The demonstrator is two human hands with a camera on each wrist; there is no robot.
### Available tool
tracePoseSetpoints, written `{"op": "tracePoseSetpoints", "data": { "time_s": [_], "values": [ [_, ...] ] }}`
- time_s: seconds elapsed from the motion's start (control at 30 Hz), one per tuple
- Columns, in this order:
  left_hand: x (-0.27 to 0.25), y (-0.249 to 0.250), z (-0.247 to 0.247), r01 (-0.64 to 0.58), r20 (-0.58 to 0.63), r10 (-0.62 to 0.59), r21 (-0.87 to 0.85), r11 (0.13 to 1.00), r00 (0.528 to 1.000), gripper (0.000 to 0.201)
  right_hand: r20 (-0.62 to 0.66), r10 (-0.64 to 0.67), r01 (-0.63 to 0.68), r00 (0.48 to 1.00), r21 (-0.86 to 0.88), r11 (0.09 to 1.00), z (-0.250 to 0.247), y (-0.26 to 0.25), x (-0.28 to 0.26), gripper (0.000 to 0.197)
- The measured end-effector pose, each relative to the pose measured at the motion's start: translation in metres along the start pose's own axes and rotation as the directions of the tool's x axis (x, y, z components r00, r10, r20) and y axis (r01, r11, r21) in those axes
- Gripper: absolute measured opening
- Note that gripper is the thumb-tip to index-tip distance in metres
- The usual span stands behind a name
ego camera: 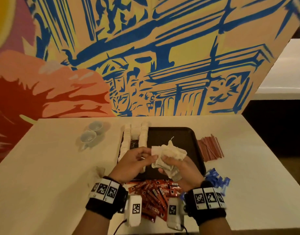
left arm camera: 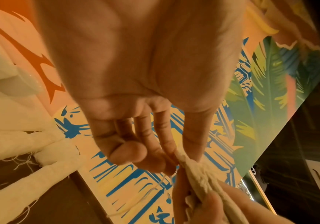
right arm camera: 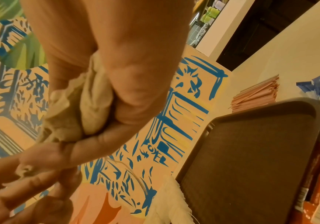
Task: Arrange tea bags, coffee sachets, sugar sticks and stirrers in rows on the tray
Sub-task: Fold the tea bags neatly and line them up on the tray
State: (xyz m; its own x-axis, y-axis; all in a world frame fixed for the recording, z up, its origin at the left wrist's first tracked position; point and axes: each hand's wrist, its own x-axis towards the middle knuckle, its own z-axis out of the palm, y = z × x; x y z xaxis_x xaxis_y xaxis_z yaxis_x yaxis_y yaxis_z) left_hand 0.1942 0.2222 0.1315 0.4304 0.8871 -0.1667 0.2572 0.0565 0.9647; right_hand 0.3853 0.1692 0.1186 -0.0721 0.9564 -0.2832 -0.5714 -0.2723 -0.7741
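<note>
Frankly, I feared tangling most: my right hand (ego camera: 178,168) clutched a crumpled bunch of tea bags (ego camera: 169,155) above the dark tray (ego camera: 195,141), while my left hand (ego camera: 137,160) pinched one bag's edge, its fine string (left arm camera: 155,188) dangling. Pulling carelessly could have dragged several out together or torn the thin, pale, wrinkled paper.

white table (ego camera: 52,167), tray (ego camera: 195,143), cups (ego camera: 92,133) (two), sachets (ego camera: 156,192)
</note>
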Motion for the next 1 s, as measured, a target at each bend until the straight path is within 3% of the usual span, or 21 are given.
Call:
{"op": "tracePoseSetpoints", "data": {
  "time_s": [0.2,0.33,0.47,0.57,0.77,0.83,0.9,1.0],
  "values": [
    [-0.016,0.003,0.002,-0.004,-0.094,-0.001,-0.051,0.999,0.996,0.007,-0.075,0.099,-0.111,0.992,-0.168,0.980,-0.007,0.000,-0.005,0.033],
    [-0.014,0.003,0.001,0.010,-0.119,-0.036,-0.208,0.978,0.992,0.010,-0.098,0.016,-0.028,0.995,-0.125,0.992,-0.011,-0.009,-0.007,0.012],
    [-0.008,0.003,-0.002,-0.006,-0.191,-0.056,-0.310,0.951,0.980,0.012,-0.095,-0.059,0.058,0.994,-0.011,0.998,-0.013,-0.013,-0.008,0.029],
    [-0.007,0.001,-0.009,-0.023,-0.242,-0.063,-0.335,0.942,0.968,0.011,-0.132,-0.059,0.066,0.990,0.049,0.997,-0.019,-0.020,-0.007,0.024],
    [-0.009,-0.001,-0.023,-0.056,-0.296,-0.079,-0.421,0.906,0.952,0.019,-0.236,-0.080,0.075,0.969,-0.027,0.997,-0.024,-0.020,-0.002,0.034],
    [-0.011,0.001,-0.021,-0.069,-0.290,-0.065,-0.429,0.901,0.955,0.024,-0.195,-0.075,0.072,0.978,-0.024,0.997,-0.015,-0.019,-0.001,0.035],
    [-0.011,0.003,-0.017,-0.071,-0.284,-0.059,-0.425,0.903,0.957,0.016,-0.146,-0.061,0.063,0.987,0.014,0.998,-0.004,-0.016,-0.001,0.029],
    [-0.011,0.005,-0.010,-0.073,-0.278,-0.055,-0.428,0.901,0.959,0.007,-0.113,-0.060,0.052,0.992,-0.074,0.996,0.007,-0.004,0.002,0.029]
  ]
}}
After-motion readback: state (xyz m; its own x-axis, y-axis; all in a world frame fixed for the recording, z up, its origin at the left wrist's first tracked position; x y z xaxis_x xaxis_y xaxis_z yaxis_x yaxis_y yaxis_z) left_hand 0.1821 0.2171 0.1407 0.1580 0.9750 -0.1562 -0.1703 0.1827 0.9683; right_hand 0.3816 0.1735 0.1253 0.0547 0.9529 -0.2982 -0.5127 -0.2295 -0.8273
